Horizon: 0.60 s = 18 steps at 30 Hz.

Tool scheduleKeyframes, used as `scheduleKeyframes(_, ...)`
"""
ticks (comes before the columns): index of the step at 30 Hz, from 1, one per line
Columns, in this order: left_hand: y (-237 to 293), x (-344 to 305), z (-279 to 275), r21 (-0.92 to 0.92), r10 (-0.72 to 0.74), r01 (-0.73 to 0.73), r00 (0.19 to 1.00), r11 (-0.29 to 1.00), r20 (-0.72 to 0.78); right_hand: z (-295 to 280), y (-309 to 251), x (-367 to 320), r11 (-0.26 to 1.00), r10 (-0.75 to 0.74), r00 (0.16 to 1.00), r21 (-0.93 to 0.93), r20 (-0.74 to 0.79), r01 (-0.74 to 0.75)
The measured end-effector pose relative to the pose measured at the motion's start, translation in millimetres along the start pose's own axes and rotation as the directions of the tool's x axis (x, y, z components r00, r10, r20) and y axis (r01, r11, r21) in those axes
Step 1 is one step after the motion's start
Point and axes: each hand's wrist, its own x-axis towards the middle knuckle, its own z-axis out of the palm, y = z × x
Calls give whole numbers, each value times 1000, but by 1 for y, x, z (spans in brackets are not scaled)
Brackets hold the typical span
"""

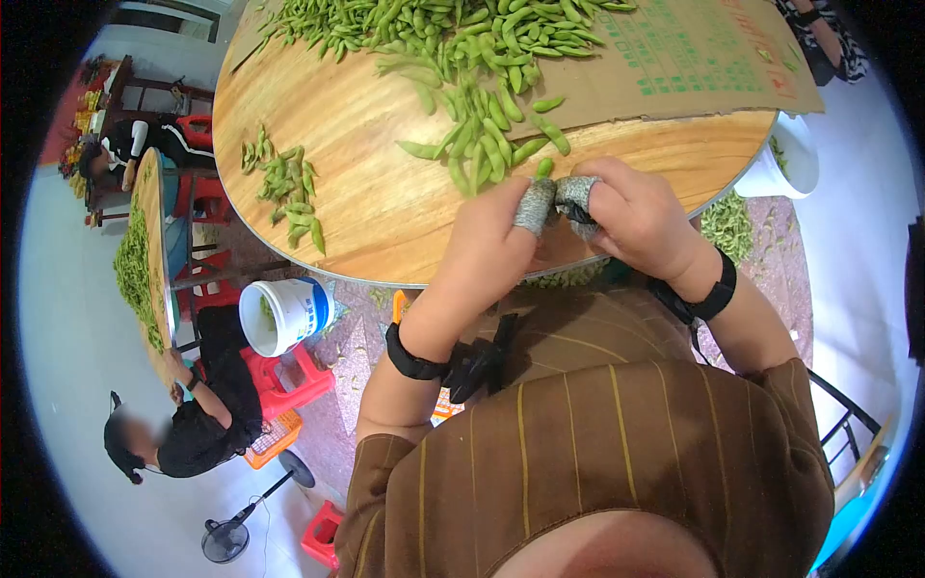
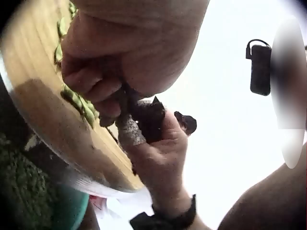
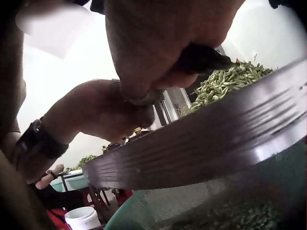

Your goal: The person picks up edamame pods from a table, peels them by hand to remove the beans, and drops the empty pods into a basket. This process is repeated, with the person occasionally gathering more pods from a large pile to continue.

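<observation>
Above the table's near edge, my left hand (image 1: 491, 231) and right hand (image 1: 641, 217) meet in the head view, grey wrapping around their digits. A green pod (image 1: 544, 169) pokes up at the left fingertips, pinched there. Curled right fingers hold a black piece (image 1: 575, 210) against the grey wrapping; whether it is also fastened on cannot be told. The left wrist view has the left hand (image 2: 139, 48) over the right hand (image 2: 165, 153). Seen from the right wrist, the right hand (image 3: 168, 43) hides the contact with the left hand (image 3: 100, 112).
Green pods (image 1: 482, 144) lie just beyond the hands, with a large heap (image 1: 414, 29) behind and a small pile (image 1: 289, 188) at left. Cardboard (image 1: 674, 77) covers the table's far right. White buckets (image 1: 275, 318) stand beside the table; a green tub (image 3: 129, 211) is below its rim.
</observation>
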Motion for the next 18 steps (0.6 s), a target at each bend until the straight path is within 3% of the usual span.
scheduleKeyframes(1,-4,0,0,-159,-70,77,996,984,50,1,1,-1,1000,4,1000,5,-20,-4)
scheduleKeyframes(2,-7,-1,0,-155,-75,82,996,984,53,3,-1,1,1000,8,1000,11,-22,-8)
scheduleKeyframes(3,-4,-2,-3,-381,-182,197,980,903,77,4,-4,5,962,238,971,135,-2,-236)
scheduleKeyframes(4,-2,-1,-6,-580,-277,295,953,759,122,4,-6,8,859,451,892,249,45,-447)
scheduleKeyframes(5,1,-1,-5,-575,-280,298,952,762,123,3,-7,8,857,452,891,255,43,-448)
scheduleKeyframes(7,8,-5,0,-701,-296,217,955,679,9,-1,-9,8,479,557,762,621,332,-621)
scheduleKeyframes(10,13,-10,5,-724,-255,217,965,655,59,-13,-22,5,375,489,747,665,450,-646)
scheduleKeyframes(13,17,-13,3,-683,-239,285,957,672,163,-19,-25,5,376,468,724,628,506,-682)
scheduleKeyframes(17,10,-16,1,-642,-216,316,948,698,233,-20,-25,5,298,424,747,700,512,-648)
scheduleKeyframes(18,9,-17,1,-620,-218,308,951,722,219,-22,-24,5,187,407,688,683,601,-706)
